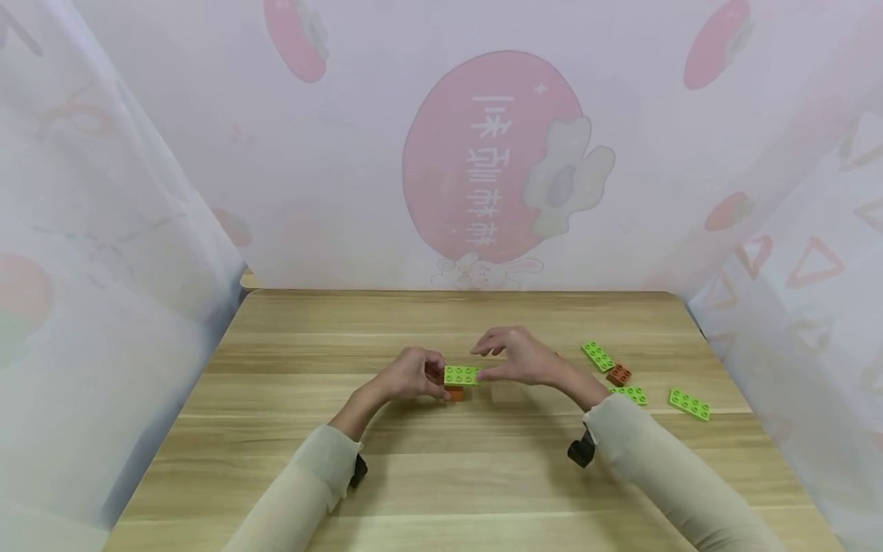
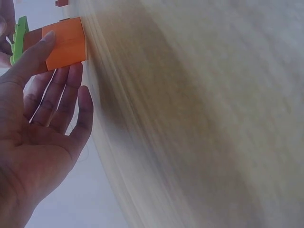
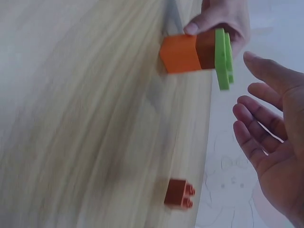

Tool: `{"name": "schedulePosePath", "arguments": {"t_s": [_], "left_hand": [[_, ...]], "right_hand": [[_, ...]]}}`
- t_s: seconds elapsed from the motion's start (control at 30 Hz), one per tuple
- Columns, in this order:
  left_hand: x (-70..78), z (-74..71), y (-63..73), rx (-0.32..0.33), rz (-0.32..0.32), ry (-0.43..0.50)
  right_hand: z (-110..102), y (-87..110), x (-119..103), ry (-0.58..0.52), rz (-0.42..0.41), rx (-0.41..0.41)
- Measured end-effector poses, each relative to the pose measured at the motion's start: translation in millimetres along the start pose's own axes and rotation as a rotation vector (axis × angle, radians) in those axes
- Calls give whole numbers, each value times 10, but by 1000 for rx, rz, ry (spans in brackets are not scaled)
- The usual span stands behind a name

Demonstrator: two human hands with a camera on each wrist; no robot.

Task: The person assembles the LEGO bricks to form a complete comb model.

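Note:
In the middle of the table stands a small stack: an orange block (image 3: 180,53) at the bottom, a brown brick (image 3: 205,49) above it and a flat lime-green studded brick (image 1: 458,375) on top. My left hand (image 1: 414,373) holds the stack from the left, thumb on the near side and fingers round the far side. The green brick juts out to the right past the blocks below. Close to that overhanging end is my right hand (image 1: 520,356), its fingers parted and loosely bent with nothing between them.
To the right lie several loose bricks: a green one (image 1: 597,356) at the back, a brown one (image 1: 619,375), a green one (image 1: 629,395) partly behind the right forearm and another green one (image 1: 689,405). A single reddish-brown brick (image 3: 176,194) sits near the right hand. Printed curtains surround the table.

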State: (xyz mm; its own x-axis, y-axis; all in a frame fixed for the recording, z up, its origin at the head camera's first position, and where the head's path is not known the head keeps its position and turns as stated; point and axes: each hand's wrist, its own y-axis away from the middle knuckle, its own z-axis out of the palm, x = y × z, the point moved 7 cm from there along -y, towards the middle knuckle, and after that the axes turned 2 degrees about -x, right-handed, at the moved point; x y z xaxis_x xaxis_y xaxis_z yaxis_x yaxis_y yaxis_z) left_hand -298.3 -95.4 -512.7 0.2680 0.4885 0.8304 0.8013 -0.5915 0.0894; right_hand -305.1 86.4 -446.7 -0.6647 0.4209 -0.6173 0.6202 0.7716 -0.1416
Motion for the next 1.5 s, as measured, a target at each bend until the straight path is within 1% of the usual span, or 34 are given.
{"name": "schedulePosePath", "arguments": {"t_s": [0.13, 0.27, 0.5, 0.63, 0.83, 1.03, 1.17, 1.43, 1.5], "left_hand": [[-8, 2, 1, 9, -3, -10], [-6, 13, 5, 9, -1, -6], [-5, 21, 5, 15, -3, -23], [1, 11, 3, 17, -7, -28], [8, 9, 6, 19, -8, -25], [27, -10, 7, 21, -4, -30], [35, -21, 9, 17, -2, -19], [35, -4, 13, 16, 7, -28], [38, 1, 13, 15, 6, -27]], "right_hand": [[-83, 76, 79, -2, 2, 3], [-152, 151, 157, -1, 35, -2], [-259, 249, 328, 79, 95, 21], [-314, 307, 414, 76, 120, 17], [-378, 425, 577, 80, 136, 4], [-448, 559, 714, 58, 197, -15], [-473, 640, 799, 66, 208, -10], [-470, 784, 934, 77, 236, -34], [-468, 813, 968, 74, 231, -37]]}}
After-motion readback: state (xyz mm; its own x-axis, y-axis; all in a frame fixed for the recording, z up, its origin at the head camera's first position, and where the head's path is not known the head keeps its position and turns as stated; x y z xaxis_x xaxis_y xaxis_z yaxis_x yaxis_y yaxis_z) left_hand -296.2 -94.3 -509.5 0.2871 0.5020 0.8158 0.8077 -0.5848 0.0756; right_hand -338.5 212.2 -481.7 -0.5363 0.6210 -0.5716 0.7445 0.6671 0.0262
